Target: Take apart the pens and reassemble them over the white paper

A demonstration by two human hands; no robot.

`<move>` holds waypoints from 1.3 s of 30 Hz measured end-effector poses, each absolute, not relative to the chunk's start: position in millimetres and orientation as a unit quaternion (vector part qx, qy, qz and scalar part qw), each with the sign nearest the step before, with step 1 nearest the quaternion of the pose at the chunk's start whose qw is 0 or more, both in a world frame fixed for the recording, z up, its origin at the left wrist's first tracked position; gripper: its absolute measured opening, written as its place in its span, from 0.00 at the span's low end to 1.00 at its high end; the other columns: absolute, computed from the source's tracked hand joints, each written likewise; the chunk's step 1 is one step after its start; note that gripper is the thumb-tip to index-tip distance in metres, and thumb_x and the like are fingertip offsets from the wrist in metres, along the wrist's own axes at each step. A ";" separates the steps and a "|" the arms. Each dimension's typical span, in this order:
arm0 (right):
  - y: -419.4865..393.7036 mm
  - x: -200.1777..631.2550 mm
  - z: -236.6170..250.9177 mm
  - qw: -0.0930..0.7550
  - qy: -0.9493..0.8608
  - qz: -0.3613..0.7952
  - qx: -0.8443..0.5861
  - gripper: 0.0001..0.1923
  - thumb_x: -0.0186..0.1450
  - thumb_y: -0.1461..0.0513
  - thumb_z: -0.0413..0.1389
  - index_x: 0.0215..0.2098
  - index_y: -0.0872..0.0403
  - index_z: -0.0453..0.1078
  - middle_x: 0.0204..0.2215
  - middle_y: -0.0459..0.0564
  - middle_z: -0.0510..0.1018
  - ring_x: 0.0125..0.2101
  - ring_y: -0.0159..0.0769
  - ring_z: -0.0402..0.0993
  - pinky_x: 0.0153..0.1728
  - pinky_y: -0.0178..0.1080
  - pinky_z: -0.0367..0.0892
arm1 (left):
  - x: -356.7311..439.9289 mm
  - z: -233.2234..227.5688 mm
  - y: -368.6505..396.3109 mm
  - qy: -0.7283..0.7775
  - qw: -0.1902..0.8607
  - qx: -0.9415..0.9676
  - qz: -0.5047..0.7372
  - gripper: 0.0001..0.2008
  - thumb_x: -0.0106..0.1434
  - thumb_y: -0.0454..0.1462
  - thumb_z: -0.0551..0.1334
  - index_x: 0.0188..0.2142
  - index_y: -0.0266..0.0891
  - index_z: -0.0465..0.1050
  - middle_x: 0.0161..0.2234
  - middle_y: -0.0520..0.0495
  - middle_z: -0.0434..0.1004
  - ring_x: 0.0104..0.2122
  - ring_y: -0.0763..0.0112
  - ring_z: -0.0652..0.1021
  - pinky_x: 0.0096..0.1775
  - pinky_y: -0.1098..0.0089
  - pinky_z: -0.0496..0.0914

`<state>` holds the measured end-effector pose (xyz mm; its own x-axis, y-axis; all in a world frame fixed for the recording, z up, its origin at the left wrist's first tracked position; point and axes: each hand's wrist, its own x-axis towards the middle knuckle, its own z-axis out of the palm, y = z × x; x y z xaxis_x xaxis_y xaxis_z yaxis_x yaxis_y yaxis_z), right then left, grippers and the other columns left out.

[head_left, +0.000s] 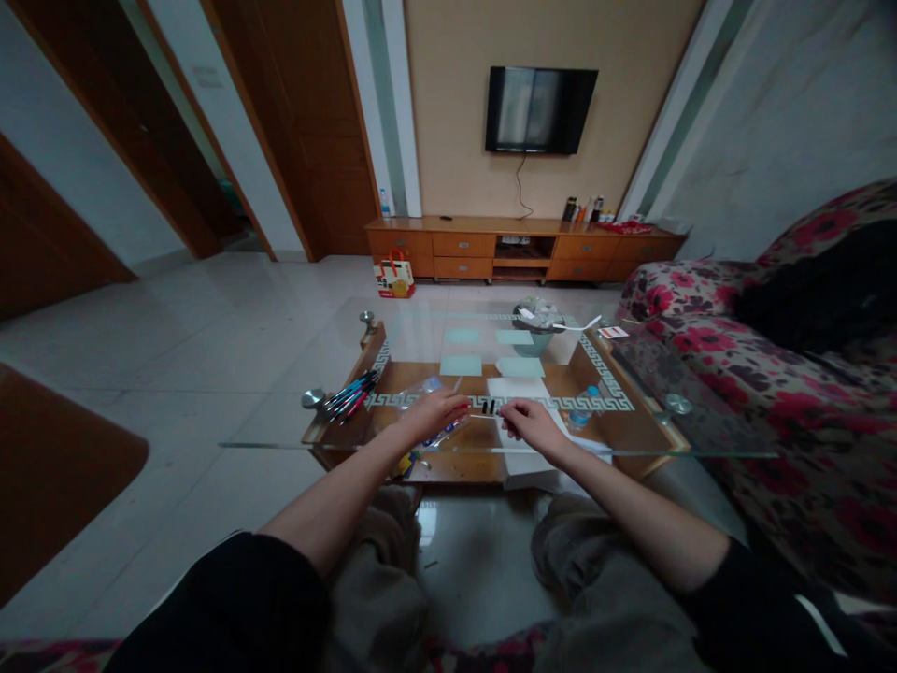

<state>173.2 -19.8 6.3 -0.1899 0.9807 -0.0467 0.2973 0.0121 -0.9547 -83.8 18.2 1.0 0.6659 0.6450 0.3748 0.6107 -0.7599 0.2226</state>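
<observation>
Both hands work together over the near edge of a glass coffee table (631,439). Left hand (435,412) and right hand (531,422) pinch opposite ends of a thin pen (489,408), held level between them just above the glass, with a dark band near its middle. Left fingers are closed on the left end, right fingers closed on the right end; looks like the pen is being pulled apart or pushed together, can't tell which from this view

Under and beside the left hand lies a clear plastic bag (427,391), crumpled, seemingly with more pens in it, contents not clear. A bunch of pens (348,395) sits well to the left on the glass, blue, black and red, fanned together, untouched. A white sheet of paper (522,393) lies under the right hand, running toward the near edge

Progress as a judgement: the bunch at left reads as a sorted or finished group, one pen is in hand now, and the bag suggests some are left. No count possible

A small water bottle (583,408) lies on the lower shelf to the right. Far end of the table holds a bowl of clutter (536,318). Floral sofa (791,393) on the right, TV (539,108) on the far wall above a low wooden cabinet (519,248)
</observation>
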 end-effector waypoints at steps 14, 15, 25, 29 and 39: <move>-38.9 149.0 22.0 0.365 -0.210 0.800 -0.428 0.13 0.73 0.61 0.45 0.42 0.62 0.69 0.33 0.61 0.81 0.35 0.37 0.82 0.40 0.37 0.76 | -70.2 15.4 7.5 0.299 -0.048 0.926 0.225 0.17 0.69 0.31 0.54 0.56 0.40 0.69 0.42 0.42 0.72 0.43 0.65 0.72 0.47 0.65 0.68; -38.7 148.8 21.4 0.360 -0.197 0.806 -0.426 0.14 0.74 0.61 0.44 0.42 0.62 0.69 0.33 0.62 0.81 0.35 0.37 0.82 0.40 0.37 0.76 | -70.9 16.8 7.5 0.298 -0.066 0.929 0.212 0.18 0.69 0.31 0.54 0.56 0.41 0.69 0.42 0.43 0.72 0.43 0.65 0.72 0.47 0.64 0.68; -44.7 135.9 20.4 0.336 -0.148 0.834 -0.411 0.14 0.73 0.62 0.45 0.44 0.64 0.69 0.34 0.62 0.81 0.36 0.38 0.81 0.43 0.38 0.75 | -63.3 32.5 0.6 0.252 -0.128 0.949 0.138 0.19 0.71 0.34 0.54 0.59 0.49 0.67 0.39 0.43 0.73 0.43 0.62 0.70 0.52 0.57 0.60; -45.5 134.0 19.6 0.340 -0.149 0.838 -0.399 0.14 0.73 0.63 0.44 0.44 0.63 0.69 0.33 0.61 0.81 0.37 0.38 0.81 0.43 0.39 0.75 | -62.9 35.2 -2.3 0.236 -0.144 0.951 0.142 0.20 0.71 0.34 0.52 0.60 0.51 0.65 0.42 0.44 0.74 0.45 0.61 0.70 0.54 0.53 0.56; -41.8 134.8 12.2 0.341 -0.151 0.849 -0.375 0.11 0.72 0.67 0.44 0.42 0.62 0.68 0.34 0.58 0.80 0.36 0.36 0.81 0.41 0.37 0.76 | -64.5 31.7 -3.8 0.255 -0.149 0.945 0.143 0.20 0.71 0.33 0.53 0.60 0.52 0.65 0.44 0.44 0.74 0.49 0.61 0.70 0.56 0.52 0.54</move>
<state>134.8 -41.8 12.2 -0.4863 0.6921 -0.5334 -0.4662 -0.7218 -0.5115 -64.5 -3.8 31.7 0.8291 0.4386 0.3469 0.5240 -0.8258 -0.2083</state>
